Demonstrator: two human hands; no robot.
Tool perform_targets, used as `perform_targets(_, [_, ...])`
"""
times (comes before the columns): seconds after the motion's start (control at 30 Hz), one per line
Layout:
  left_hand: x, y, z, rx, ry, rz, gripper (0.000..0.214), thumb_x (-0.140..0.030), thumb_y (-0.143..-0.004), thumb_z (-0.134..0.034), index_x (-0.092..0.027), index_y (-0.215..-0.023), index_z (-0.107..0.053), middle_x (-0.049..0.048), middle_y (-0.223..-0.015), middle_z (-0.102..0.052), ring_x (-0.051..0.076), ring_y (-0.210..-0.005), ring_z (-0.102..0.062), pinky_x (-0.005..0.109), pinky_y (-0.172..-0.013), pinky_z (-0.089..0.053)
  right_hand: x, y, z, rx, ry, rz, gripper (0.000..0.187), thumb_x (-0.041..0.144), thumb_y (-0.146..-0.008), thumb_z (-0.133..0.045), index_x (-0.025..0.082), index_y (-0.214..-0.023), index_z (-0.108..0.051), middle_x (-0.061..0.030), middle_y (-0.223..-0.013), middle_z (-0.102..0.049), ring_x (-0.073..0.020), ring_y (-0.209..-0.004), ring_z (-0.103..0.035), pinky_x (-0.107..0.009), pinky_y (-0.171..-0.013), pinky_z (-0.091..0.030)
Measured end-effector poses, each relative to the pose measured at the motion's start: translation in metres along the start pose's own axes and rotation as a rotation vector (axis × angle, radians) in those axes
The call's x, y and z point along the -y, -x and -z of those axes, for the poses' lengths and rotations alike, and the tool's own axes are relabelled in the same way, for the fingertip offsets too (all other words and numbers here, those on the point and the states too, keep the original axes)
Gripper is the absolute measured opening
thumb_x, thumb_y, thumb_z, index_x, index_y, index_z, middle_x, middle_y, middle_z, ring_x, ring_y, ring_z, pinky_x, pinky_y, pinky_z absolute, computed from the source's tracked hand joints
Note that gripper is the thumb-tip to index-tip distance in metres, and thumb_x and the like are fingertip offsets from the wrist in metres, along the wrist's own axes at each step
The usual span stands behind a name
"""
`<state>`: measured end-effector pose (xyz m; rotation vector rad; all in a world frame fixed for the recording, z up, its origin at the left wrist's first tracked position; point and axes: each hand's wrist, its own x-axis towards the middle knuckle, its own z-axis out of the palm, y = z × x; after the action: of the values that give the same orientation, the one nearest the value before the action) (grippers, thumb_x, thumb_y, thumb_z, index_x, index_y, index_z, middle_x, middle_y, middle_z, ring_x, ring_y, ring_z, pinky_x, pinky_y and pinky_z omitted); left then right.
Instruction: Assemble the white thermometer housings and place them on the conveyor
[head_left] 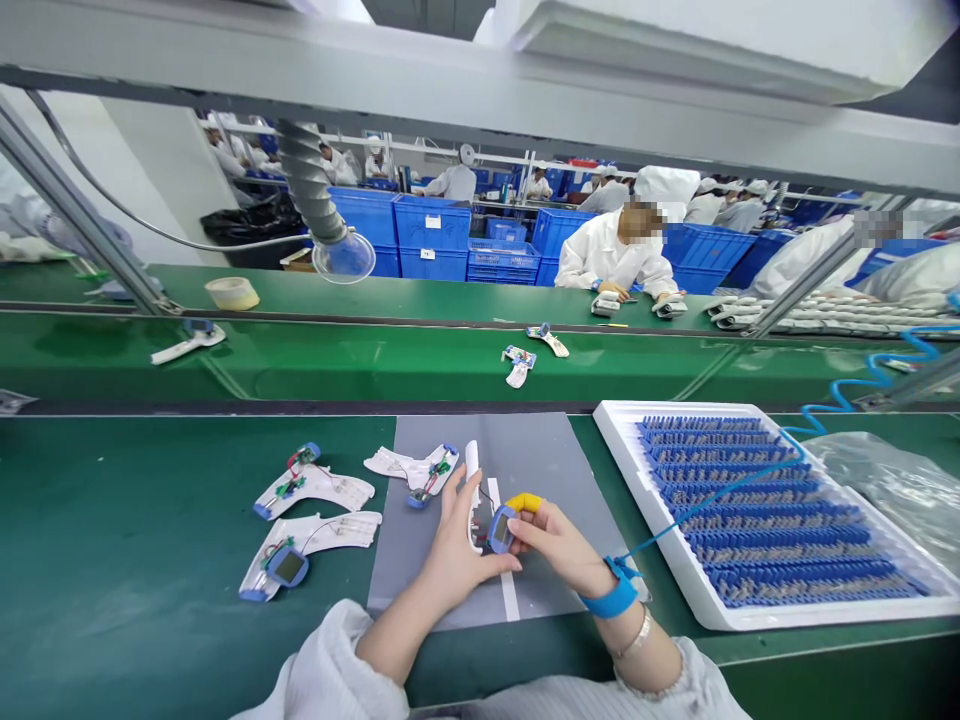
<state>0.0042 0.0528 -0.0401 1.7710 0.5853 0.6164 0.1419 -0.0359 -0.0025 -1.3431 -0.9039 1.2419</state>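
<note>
Upright in my left hand (459, 545) is a white curved plastic housing half (472, 470), seen nearly edge-on, with small parts inside it. My right hand (551, 535), a yellow finger cot on one finger, pinches a blue-rimmed display module (501, 530) close against the housing's lower part. A thin wire shows between the two pieces. Just left of my hands, an open housing half with a circuit board (416, 470) lies partly on the grey mat (540, 450). Two similar ones, an upper housing (315, 488) and a lower housing with a grey screen (311, 550), rest farther left.
A white foam tray (619, 450) of blue-and-grey parts stands at right, beside a clear plastic bag (892, 490). A blue coiled cord (720, 495) runs from my wrist strap (611, 595) across the tray. More housings (519, 365) lie on the green conveyor (390, 365). A co-worker (619, 250) sits opposite.
</note>
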Motion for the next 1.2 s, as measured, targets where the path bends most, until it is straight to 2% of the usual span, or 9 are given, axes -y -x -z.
perform_targets(0.17, [-0.002,0.003,-0.002,0.076,-0.080,-0.065,0.097,-0.039,-0.050,-0.079,-0.030,-0.131,-0.026,0.0123,-0.143,-0.001,0.035,-0.122,-0.034,0.051,-0.096,-0.036,0.003,-0.001,-0.002,0.048,0.055,-0.029,0.027,0.039,-0.073,-0.063,0.014,-0.080,-0.055,0.0023,-0.064,-0.054,-0.0083,-0.054,-0.049,-0.023,-0.055,-0.041])
perform_targets(0.33, [-0.005,0.005,-0.003,0.100,-0.109,-0.079,0.084,-0.031,-0.062,-0.072,-0.031,-0.132,-0.024,0.0109,-0.143,-0.002,0.029,-0.122,-0.036,0.047,-0.100,-0.034,0.001,-0.003,-0.011,0.066,0.040,-0.022,0.021,0.035,-0.077,-0.058,0.015,-0.080,-0.052,0.0042,-0.061,-0.051,-0.0062,-0.049,-0.045,-0.020,-0.048,-0.036])
perform_targets(0.57, [-0.009,0.004,-0.001,0.124,-0.071,-0.051,0.094,-0.024,-0.061,-0.071,-0.030,-0.136,-0.014,0.0116,-0.143,-0.005,0.031,-0.133,-0.017,0.050,-0.105,-0.025,0.008,-0.006,-0.007,0.119,0.025,-0.094,0.023,0.034,-0.073,-0.063,0.014,-0.076,-0.052,0.0045,-0.059,-0.051,-0.0058,-0.049,-0.045,-0.019,-0.049,-0.037])
perform_targets(0.7, [-0.011,0.004,-0.002,0.145,-0.051,-0.032,0.099,-0.022,-0.059,-0.072,-0.027,-0.137,-0.012,0.0135,-0.143,-0.006,0.033,-0.133,-0.014,0.052,-0.107,-0.019,0.008,-0.006,-0.003,0.123,0.031,-0.123,0.024,0.035,-0.072,-0.063,0.014,-0.076,-0.053,0.0041,-0.059,-0.052,-0.0059,-0.050,-0.047,-0.018,-0.051,-0.038])
perform_targets(0.97, [-0.011,0.006,-0.006,0.138,-0.054,-0.011,0.095,-0.020,-0.066,-0.063,-0.023,-0.138,-0.001,0.0144,-0.145,-0.005,0.030,-0.135,-0.007,0.049,-0.108,-0.016,0.010,-0.001,-0.016,0.060,-0.042,-0.100,0.027,0.037,-0.072,-0.064,0.013,-0.073,-0.052,0.0046,-0.057,-0.050,-0.0045,-0.049,-0.042,-0.017,-0.048,-0.033])
perform_targets(1.03, [-0.013,0.006,-0.009,0.151,0.009,0.012,0.098,-0.021,-0.064,-0.065,-0.023,-0.138,-0.001,0.0144,-0.145,-0.007,0.030,-0.134,-0.012,0.049,-0.107,-0.018,0.017,0.003,-0.012,0.084,-0.008,-0.121,0.027,0.038,-0.073,-0.063,0.013,-0.072,-0.052,0.0044,-0.056,-0.050,-0.0046,-0.048,-0.042,-0.017,-0.047,-0.033])
perform_targets(1.1, [-0.013,0.003,-0.014,0.183,0.167,0.036,0.098,-0.026,-0.064,-0.067,-0.024,-0.138,-0.002,0.0142,-0.145,-0.013,0.030,-0.131,-0.022,0.047,-0.106,-0.023,0.030,0.002,-0.001,0.191,0.123,-0.175,0.029,0.042,-0.074,-0.060,0.013,-0.073,-0.055,0.0030,-0.057,-0.052,-0.0061,-0.048,-0.045,-0.018,-0.048,-0.035])
perform_targets(1.17, [-0.010,-0.003,-0.020,0.170,0.368,0.112,0.089,-0.036,-0.070,-0.062,-0.022,-0.137,-0.004,0.0159,-0.136,-0.034,0.028,-0.120,-0.041,0.043,-0.099,-0.033,0.050,-0.009,0.021,0.298,0.416,-0.191,0.034,0.046,-0.076,-0.056,0.012,-0.074,-0.059,0.0003,-0.058,-0.057,-0.0095,-0.051,-0.051,-0.020,-0.050,-0.038])
perform_targets(1.2, [-0.007,-0.008,-0.023,0.131,0.442,0.168,0.084,-0.040,-0.074,-0.058,-0.020,-0.137,-0.005,0.0157,-0.124,-0.047,0.026,-0.110,-0.051,0.041,-0.093,-0.039,0.062,-0.018,0.037,0.294,0.615,-0.163,0.036,0.047,-0.077,-0.053,0.012,-0.075,-0.062,-0.0010,-0.059,-0.059,-0.0113,-0.054,-0.054,-0.021,-0.052,-0.039])
